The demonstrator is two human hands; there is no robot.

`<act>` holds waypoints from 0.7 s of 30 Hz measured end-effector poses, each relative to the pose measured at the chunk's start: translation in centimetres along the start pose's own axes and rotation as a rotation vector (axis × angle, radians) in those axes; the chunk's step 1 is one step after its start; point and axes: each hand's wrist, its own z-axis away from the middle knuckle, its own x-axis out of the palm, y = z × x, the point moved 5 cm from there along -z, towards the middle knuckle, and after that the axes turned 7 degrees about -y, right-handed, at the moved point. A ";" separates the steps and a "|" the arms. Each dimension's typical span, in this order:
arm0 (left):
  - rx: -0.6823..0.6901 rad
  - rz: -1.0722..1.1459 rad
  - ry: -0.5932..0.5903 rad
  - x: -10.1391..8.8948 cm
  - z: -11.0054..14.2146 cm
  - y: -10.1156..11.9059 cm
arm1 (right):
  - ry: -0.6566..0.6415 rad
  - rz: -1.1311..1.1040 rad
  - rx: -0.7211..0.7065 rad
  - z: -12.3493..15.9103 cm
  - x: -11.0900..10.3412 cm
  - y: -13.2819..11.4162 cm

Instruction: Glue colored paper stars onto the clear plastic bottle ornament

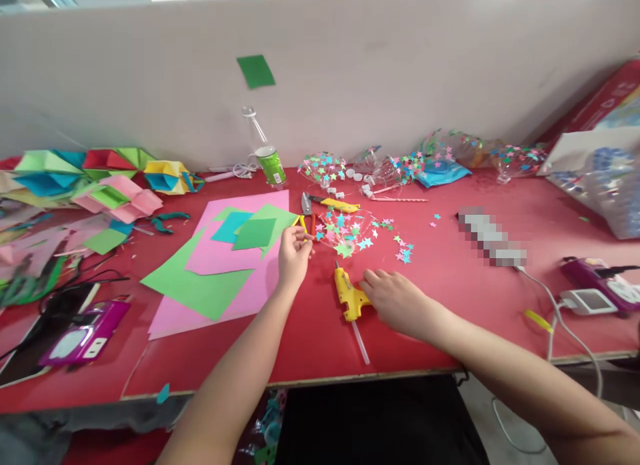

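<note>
My right hand (397, 303) is at the handle of a yellow hot glue gun (346, 293), its fingers curled against it. The gun's nozzle points away from me, and a clear glue stick (361, 343) sticks out of its back end. My left hand (294, 257) is pinched closed beside the coloured paper; whatever sits between its fingertips is too small to make out. Just beyond that hand lie pliers (307, 205) with red and yellow handles and a yellow utility knife (340, 204). Strings of small coloured paper stars (345, 230) spread to its right.
Pink and green paper sheets (215, 295) lie at left, near folded paper shapes (115, 197) and a purple power strip (87, 335). A glass bottle (267, 155) and clear star-filled pieces (323, 168) line the wall. Another power strip (600, 281) and white cable (575, 335) are right.
</note>
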 end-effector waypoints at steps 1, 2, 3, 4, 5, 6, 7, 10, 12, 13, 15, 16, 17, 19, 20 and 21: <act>0.004 0.002 0.000 0.0 0.0 0.0 | 0.015 -0.005 0.015 0.0 0.3 -0.3; 0.008 0.003 -0.001 0.0 -0.1 0.0 | 0.029 -0.013 0.026 0.2 0.5 -0.6; 0.012 0.004 -0.001 0.0 -0.1 0.0 | 0.044 -0.026 0.029 0.4 0.7 -0.7; 0.016 0.004 0.000 0.0 -0.1 0.0 | 0.056 -0.043 0.025 0.8 0.8 -0.7; 0.019 0.004 0.000 -0.1 -0.2 0.0 | 0.068 -0.063 0.019 1.3 0.9 -0.7; 0.022 0.004 0.002 -0.2 -0.2 0.0 | 0.081 -0.085 0.013 2.0 0.9 -0.4; 0.024 0.003 0.005 -0.2 -0.2 -0.1 | 0.096 -0.109 0.012 2.7 0.8 0.1; 0.023 0.003 0.013 -0.3 -0.3 -0.4 | 0.154 -0.172 0.096 5.2 0.6 3.1; 0.016 0.005 0.010 -0.2 -0.3 -0.5 | 0.191 -0.201 0.218 6.5 0.7 6.2; 0.011 0.006 0.006 -0.1 -0.2 -0.6 | 0.202 -0.210 0.288 7.1 0.9 7.9; 0.002 0.009 -0.002 0.0 -0.2 -0.6 | 0.200 -0.218 0.411 7.8 1.6 11.1; -0.003 0.010 -0.007 0.1 -0.1 -0.6 | 0.191 -0.221 0.458 8.0 2.0 12.4; -0.006 0.011 -0.009 0.1 0.0 -0.6 | 0.175 -0.224 0.491 8.1 2.4 13.6; -0.017 0.017 -0.016 0.1 0.2 -0.4 | 0.146 -0.233 0.523 8.0 2.9 15.3; -0.023 0.021 -0.017 0.1 0.2 -0.3 | 0.139 -0.237 0.526 7.7 3.0 16.0; -0.029 0.024 -0.019 0.1 0.3 -0.2 | 0.142 -0.240 0.531 7.5 2.9 16.7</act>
